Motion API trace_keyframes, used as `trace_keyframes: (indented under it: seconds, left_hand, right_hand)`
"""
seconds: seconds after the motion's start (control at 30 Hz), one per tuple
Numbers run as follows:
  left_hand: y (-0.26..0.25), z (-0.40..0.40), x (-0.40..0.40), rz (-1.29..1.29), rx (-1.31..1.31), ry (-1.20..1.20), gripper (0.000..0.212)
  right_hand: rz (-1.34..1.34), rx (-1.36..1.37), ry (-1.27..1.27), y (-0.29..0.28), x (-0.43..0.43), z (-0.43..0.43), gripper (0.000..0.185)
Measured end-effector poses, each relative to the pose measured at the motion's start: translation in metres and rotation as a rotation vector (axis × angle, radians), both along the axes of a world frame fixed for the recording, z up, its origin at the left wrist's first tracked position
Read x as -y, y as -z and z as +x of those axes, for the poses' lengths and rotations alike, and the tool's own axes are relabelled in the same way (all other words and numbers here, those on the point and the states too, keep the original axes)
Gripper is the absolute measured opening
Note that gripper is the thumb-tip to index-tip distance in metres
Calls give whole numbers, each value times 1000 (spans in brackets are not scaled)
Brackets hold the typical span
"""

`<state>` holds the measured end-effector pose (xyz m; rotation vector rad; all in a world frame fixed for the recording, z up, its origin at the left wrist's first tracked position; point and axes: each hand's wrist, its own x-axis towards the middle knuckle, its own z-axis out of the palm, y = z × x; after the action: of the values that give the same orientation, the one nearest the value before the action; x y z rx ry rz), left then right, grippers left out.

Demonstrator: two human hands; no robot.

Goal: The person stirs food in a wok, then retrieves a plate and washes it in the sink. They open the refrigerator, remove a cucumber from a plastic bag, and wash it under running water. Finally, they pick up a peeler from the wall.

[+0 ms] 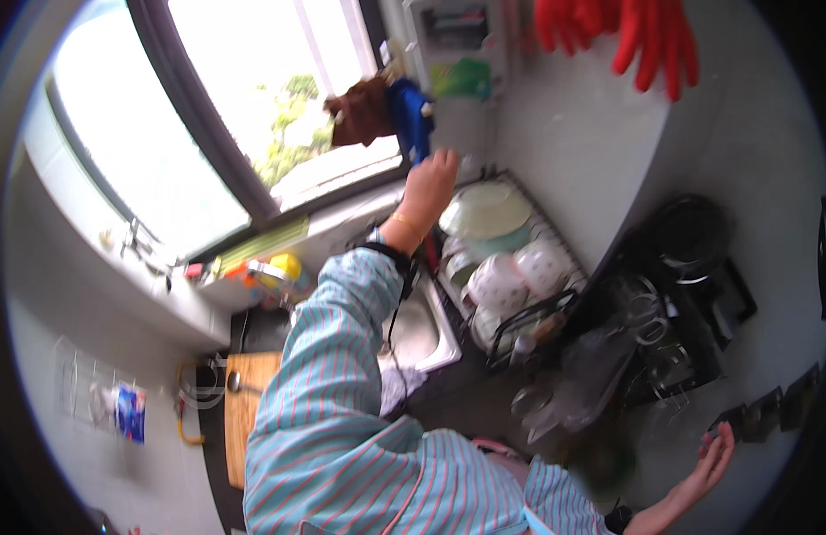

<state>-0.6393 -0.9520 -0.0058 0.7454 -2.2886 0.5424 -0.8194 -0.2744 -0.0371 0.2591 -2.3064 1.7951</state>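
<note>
My left hand [432, 184] is raised towards the window, its fingers curled at the lower end of a hanging blue cloth [410, 114]. Beside that cloth hangs a brown cloth [363, 112], apart from my fingers. Below my left wrist lies a metal sink [416, 328], partly covered by my striped sleeve. Low on the right, my right hand [711, 461] is held out with nothing in it, fingers extended. It is near the dark knobs or fittings at the right edge, and I cannot tell whether it touches them.
A dish rack [553, 231] holds patterned bowls [498, 284] and an oval plate [486, 210]. Pans [687, 234] stand on the stove at right. Red rubber gloves [654, 47] hang above. A wooden cutting board [238, 428] lies left, by a grey rag [401, 388] near the sink.
</note>
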Motion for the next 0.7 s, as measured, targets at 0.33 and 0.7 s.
trace_keyframes:
  seconds: [0.33,0.7]
  left_hand:
    - [2,265,-134,646,-536,85,21]
    - [278,499,-282,1554,-2000,-469,17]
  right_hand:
    - [-7,87,-627,7,45,-7,34]
    - [177,28,-1057,-11,164,41,33]
